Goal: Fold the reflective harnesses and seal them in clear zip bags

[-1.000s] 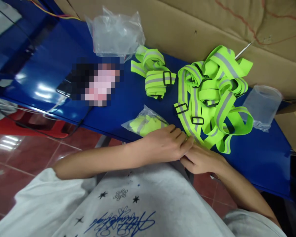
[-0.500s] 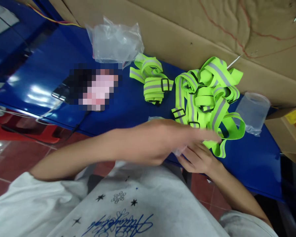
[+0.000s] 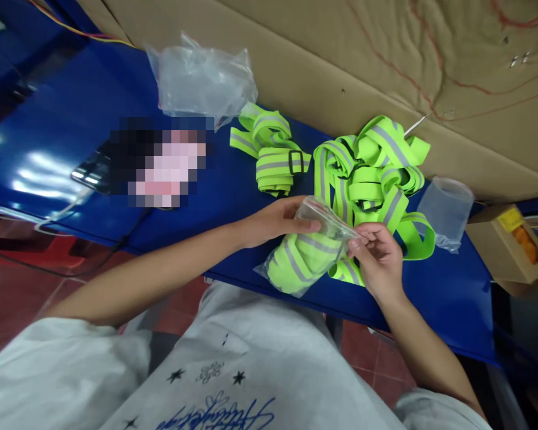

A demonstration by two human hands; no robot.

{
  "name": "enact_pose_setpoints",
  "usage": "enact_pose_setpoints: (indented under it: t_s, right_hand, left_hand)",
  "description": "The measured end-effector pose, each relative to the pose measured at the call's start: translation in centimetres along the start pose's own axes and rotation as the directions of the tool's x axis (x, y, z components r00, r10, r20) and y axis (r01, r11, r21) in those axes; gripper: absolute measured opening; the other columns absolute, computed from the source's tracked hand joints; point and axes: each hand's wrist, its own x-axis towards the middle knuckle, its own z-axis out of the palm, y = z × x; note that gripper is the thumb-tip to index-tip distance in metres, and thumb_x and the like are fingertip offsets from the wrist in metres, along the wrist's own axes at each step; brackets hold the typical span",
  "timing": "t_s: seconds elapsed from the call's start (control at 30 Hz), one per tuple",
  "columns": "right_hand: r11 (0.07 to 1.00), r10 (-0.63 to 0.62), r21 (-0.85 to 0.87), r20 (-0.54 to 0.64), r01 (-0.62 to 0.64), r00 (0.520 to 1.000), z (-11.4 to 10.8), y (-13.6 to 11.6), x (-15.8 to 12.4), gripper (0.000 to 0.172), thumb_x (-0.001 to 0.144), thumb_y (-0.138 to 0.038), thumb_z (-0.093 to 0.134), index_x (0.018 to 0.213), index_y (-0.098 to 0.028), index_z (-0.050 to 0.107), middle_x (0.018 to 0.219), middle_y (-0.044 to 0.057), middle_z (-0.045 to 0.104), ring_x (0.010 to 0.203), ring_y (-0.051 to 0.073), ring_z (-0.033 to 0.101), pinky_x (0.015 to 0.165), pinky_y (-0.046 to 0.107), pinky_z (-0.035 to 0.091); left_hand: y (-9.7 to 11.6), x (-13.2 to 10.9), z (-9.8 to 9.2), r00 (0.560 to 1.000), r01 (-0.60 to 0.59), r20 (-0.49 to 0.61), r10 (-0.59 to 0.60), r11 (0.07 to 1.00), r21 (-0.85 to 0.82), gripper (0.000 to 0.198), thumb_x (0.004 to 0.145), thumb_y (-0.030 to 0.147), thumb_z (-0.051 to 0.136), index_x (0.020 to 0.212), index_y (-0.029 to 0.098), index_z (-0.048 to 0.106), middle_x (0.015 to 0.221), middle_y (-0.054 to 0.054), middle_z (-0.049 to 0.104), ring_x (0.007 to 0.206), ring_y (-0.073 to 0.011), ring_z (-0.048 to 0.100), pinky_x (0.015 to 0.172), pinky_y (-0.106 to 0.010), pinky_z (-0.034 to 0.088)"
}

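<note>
Bulging clear bag (image 3: 314, 234), neon straps (image 3: 296, 269) inside

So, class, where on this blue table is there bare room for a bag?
Bare: blue table right of the right hand, below the empty bag; also left of the clear bags. Crowded: around the strap pile and the filled bag.

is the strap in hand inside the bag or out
Inside: folded strap shows through the clear bag; left hand and right hand pinch its top.
</note>
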Motion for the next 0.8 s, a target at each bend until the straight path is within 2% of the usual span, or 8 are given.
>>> enact_pose_setpoints:
  t_s: [0.07, 0.13, 0.3, 0.37, 0.53, 0.67, 0.8]
  right_hand:
    - [0.999, 0.038, 0.033, -0.007, -0.037, 0.999, -0.3, 0.2, 0.4, 0.023, 0.089, -0.032, 0.082, 0.107, -0.026, 0.07, 0.076, -0.004, 0.062, 0.059, 0.008, 0.056, 0.055, 0.02, 0.049]
    - [0.995, 0.088, 0.05, -0.005, -0.087, 0.996, -0.6, 0.4, 0.9, 0.03, 0.088, -0.036, 0.083, 0.113, -0.026, 0.07, 0.072, -0.006, 0.058, 0.056, 0.008, 0.055, 0.054, 0.02, 0.048]
    - [0.991, 0.131, 0.038, -0.022, -0.13, 0.991, -0.9, 0.3, 1.5, 0.035, 0.086, -0.04, 0.083, 0.115, -0.025, 0.07, 0.071, -0.006, 0.054, 0.056, 0.008, 0.054, 0.054, 0.022, 0.05]
    - [0.99, 0.142, 0.031, -0.061, -0.141, 0.988, -0.9, 0.3, 1.5, 0.038, 0.085, -0.042, 0.083, 0.116, -0.025, 0.069, 0.071, -0.007, 0.053, 0.055, 0.008, 0.053, 0.053, 0.022, 0.05]
    - [0.974, 0.226, 0.034, -0.032, -0.225, 0.974, -1.3, 0.7, 1.4, 0.031, 0.091, -0.049, 0.078, 0.091, -0.02, 0.066, 0.068, -0.003, 0.061, 0.056, 0.01, 0.058, 0.052, 0.022, 0.051]
    - [0.991, 0.115, -0.056, -0.092, -0.12, 0.989, -1.2, 1.0, 1.3, 0.025, 0.091, -0.04, 0.08, 0.089, -0.021, 0.065, 0.068, -0.004, 0.064, 0.058, 0.009, 0.06, 0.057, 0.021, 0.052]
    - [0.989, 0.011, -0.146, -0.14, -0.032, 0.99, -0.7, 0.9, 1.0, 0.024, 0.093, -0.04, 0.078, 0.088, -0.021, 0.065, 0.067, -0.003, 0.065, 0.058, 0.01, 0.06, 0.056, 0.021, 0.051]
  left_hand:
    - [0.0, 0.2, -0.2, 0.999, 0.002, -0.04, -0.001, 0.999, 0.033, 0.042, 0.085, 0.047, 0.083, 0.114, 0.016, 0.078, 0.119, -0.009, 0.078, 0.113, -0.0231, 0.071, 0.107, -0.038, 0.052]
    - [0.1, 0.3, -0.5, 0.998, 0.006, -0.069, -0.005, 1.0, 0.009, 0.038, 0.087, 0.047, 0.081, 0.111, 0.017, 0.081, 0.121, -0.009, 0.078, 0.115, -0.0233, 0.071, 0.111, -0.038, 0.05]
    - [0.4, 0.3, -0.9, 0.988, 0.157, 0.044, -0.151, 0.965, -0.208, 0.042, 0.085, 0.046, 0.083, 0.114, 0.014, 0.081, 0.125, -0.015, 0.077, 0.12, -0.0283, 0.072, 0.11, -0.041, 0.054]
    - [0.5, 0.2, -0.9, 0.987, 0.161, 0.029, -0.158, 0.957, -0.24, 0.046, 0.085, 0.05, 0.082, 0.116, 0.015, 0.08, 0.123, -0.015, 0.078, 0.119, -0.0283, 0.073, 0.107, -0.04, 0.056]
    - [0.2, 0.2, -0.5, 0.985, 0.132, -0.077, -0.154, 0.964, -0.232, 0.054, 0.086, 0.061, 0.077, 0.115, 0.016, 0.079, 0.119, -0.012, 0.079, 0.117, -0.0272, 0.074, 0.105, -0.038, 0.057]
    - [0.3, 0.4, 0.0, 0.989, 0.067, -0.109, -0.096, 0.968, -0.243, 0.055, 0.089, 0.062, 0.073, 0.116, 0.015, 0.078, 0.115, -0.012, 0.08, 0.119, -0.0288, 0.073, 0.106, -0.04, 0.057]
    - [0.3, 0.4, 0.2, 0.986, -0.029, -0.167, 0.009, 0.992, -0.12, 0.051, 0.096, 0.06, 0.065, 0.115, 0.015, 0.079, 0.11, -0.01, 0.081, 0.119, -0.0269, 0.073, 0.113, -0.041, 0.053]
